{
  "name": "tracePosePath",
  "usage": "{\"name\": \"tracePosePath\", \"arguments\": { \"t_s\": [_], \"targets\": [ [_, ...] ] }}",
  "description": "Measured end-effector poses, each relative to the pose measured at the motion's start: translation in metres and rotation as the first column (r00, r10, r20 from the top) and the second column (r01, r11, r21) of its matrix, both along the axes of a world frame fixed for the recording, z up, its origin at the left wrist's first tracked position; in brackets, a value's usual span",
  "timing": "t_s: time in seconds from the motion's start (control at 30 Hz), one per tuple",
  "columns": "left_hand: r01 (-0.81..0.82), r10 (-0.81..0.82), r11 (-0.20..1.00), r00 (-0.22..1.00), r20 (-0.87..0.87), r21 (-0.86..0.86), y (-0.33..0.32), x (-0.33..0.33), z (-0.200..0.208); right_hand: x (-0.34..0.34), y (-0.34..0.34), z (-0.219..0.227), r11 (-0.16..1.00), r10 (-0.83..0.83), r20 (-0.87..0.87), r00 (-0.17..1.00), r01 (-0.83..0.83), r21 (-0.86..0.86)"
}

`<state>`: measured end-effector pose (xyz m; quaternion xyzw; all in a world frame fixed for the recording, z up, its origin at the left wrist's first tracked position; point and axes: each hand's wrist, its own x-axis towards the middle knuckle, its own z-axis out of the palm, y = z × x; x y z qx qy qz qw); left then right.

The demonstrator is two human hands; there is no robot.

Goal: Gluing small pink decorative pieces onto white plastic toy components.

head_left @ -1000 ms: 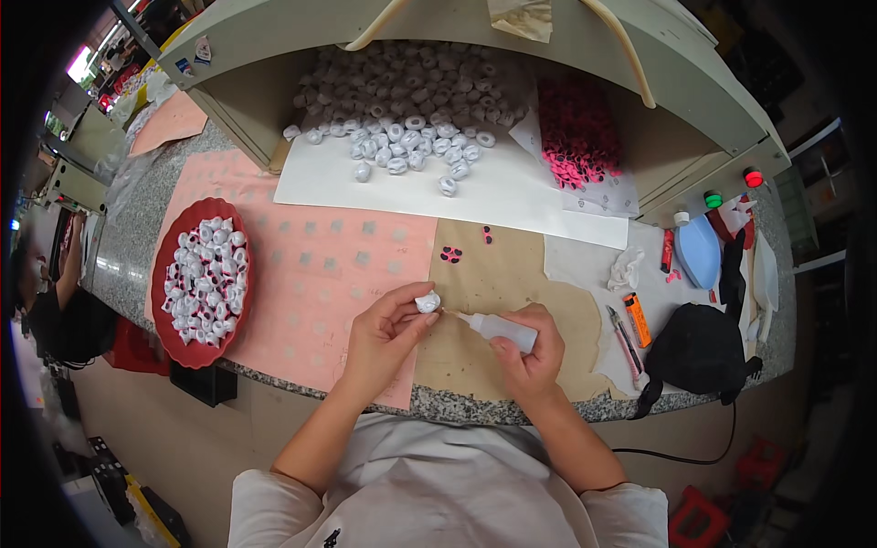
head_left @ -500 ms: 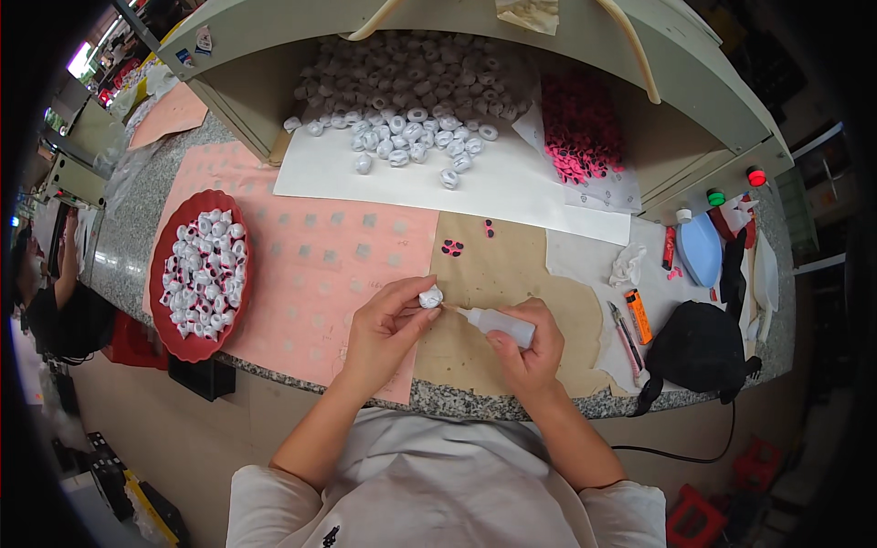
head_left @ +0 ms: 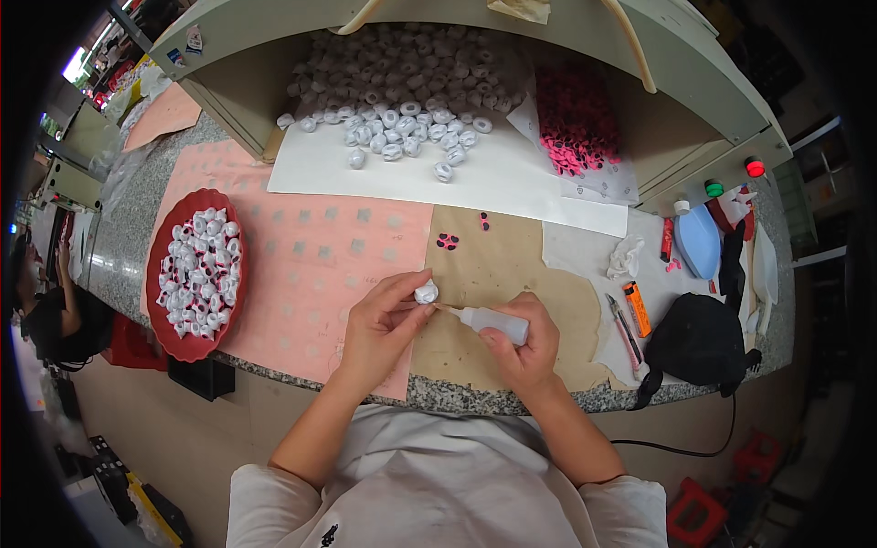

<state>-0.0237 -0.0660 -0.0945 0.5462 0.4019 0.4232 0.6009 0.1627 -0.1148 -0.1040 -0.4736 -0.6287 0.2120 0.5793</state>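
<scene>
My left hand [head_left: 382,325] pinches a small white rounded piece [head_left: 426,293] between thumb and fingers above the brown paper [head_left: 493,265]. My right hand [head_left: 525,345] grips a small clear squeeze bottle [head_left: 493,321] lying sideways, its thin nozzle touching the white piece. Both hands hover near the front edge of the stone counter. A few small pink-and-black bits [head_left: 447,241] lie on the brown paper just beyond my hands.
A red oval tray [head_left: 161,274] of white pieces sits at the left on a pink sheet [head_left: 311,247]. A heap of white pieces [head_left: 402,82] and pink bits [head_left: 571,119] fills the back. An orange lighter [head_left: 637,308], pens, a black pouch [head_left: 699,342] and a blue object [head_left: 700,239] lie at the right.
The hands have shifted only slightly; the bottle's nozzle stays against the white piece held in my left hand.
</scene>
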Motion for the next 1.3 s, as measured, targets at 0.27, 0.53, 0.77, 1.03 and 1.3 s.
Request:
{"name": "tracePosePath", "arguments": {
  "t_s": [0.27, 0.53, 0.77, 1.03, 1.3],
  "targets": [
    [0.004, -0.004, 1.000, 1.000, 0.022, -0.016, 0.000, 0.003, -0.003, 0.005, -0.001, -0.001, 0.999, -0.036, 0.027, 0.999, 0.035, 0.014],
    [0.010, -0.005, 0.993, 0.999, 0.042, -0.114, -0.002, 0.002, -0.002, 0.006, 0.001, 0.001, 0.999, -0.026, 0.026, 0.999, 0.026, 0.024],
    [0.020, -0.004, 0.991, 0.993, 0.122, -0.130, -0.001, 0.001, -0.001, 0.007, -0.003, 0.000, 1.000, -0.025, -0.002, 1.000, 0.025, -0.008],
    [0.040, -0.021, 0.988, 0.992, 0.126, -0.147, -0.002, 0.002, 0.000, 0.007, -0.001, -0.002, 0.999, -0.031, 0.017, 0.999, 0.030, 0.014],
    [0.029, -0.010, 0.991, 0.989, 0.148, -0.127, 0.000, 0.007, -0.004, 0.013, -0.003, 0.001, 0.997, -0.068, 0.014, 0.998, 0.069, -0.042]
  ]
}}
